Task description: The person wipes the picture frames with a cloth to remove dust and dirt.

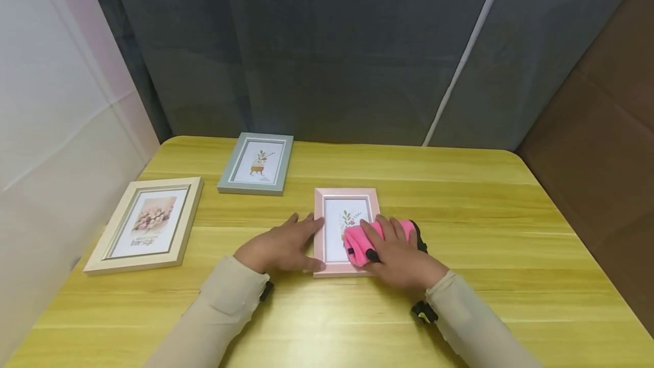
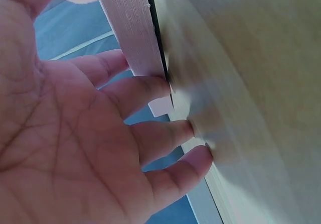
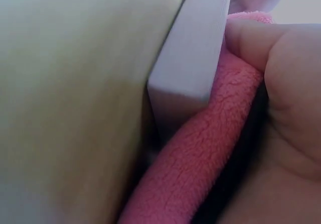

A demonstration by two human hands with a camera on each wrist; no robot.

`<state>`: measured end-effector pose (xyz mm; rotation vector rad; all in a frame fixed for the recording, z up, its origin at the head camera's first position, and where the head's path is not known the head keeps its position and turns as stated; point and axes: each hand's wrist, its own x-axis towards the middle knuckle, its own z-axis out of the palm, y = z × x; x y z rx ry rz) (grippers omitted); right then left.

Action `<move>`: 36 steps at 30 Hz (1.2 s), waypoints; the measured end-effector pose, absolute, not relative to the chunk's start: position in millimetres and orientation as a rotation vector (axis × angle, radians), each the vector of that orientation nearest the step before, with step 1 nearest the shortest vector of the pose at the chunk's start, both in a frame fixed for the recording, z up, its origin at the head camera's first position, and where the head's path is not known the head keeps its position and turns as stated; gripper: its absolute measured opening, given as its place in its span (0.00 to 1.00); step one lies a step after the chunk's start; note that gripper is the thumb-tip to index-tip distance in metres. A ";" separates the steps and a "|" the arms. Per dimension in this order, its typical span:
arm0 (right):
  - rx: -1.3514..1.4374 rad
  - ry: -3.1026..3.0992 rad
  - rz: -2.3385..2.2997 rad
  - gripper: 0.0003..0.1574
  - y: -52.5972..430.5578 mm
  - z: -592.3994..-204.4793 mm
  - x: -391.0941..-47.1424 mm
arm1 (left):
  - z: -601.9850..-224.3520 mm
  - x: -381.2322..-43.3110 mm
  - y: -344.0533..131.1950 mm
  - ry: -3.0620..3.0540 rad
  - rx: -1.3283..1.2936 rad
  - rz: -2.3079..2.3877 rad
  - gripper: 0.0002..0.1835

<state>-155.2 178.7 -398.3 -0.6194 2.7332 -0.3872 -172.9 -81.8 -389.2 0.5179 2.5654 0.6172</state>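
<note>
A pink picture frame with a plant print lies face up on the table in front of me. My left hand is at its left side, fingers spread and thumb low on the border. In the left wrist view, fingertips reach down to the tabletop beside the frame's side. My right hand grips a folded pink cloth with black trim over the frame's lower right part. Seen from the right wrist, the fluffy cloth hangs past the frame's corner.
On the wood-grain table, a cream picture frame lies at the left. A grey-green picture frame lies farther back, left of the pink one. A dark curtain hangs behind the table's far edge.
</note>
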 end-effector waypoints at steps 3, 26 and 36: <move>-0.624 2.727 -0.343 0.52 176.5 -396.9 -171.8 | -388.8 -173.1 -82.1 2.569 0.517 0.598 0.51; -0.653 2.678 -0.368 0.51 180.1 -391.0 -188.2 | -388.9 -170.1 -78.1 2.562 0.477 0.648 0.51; -0.807 2.727 -0.357 0.50 191.8 -395.3 -134.0 | -394.0 -171.7 -81.7 2.588 0.493 0.652 0.51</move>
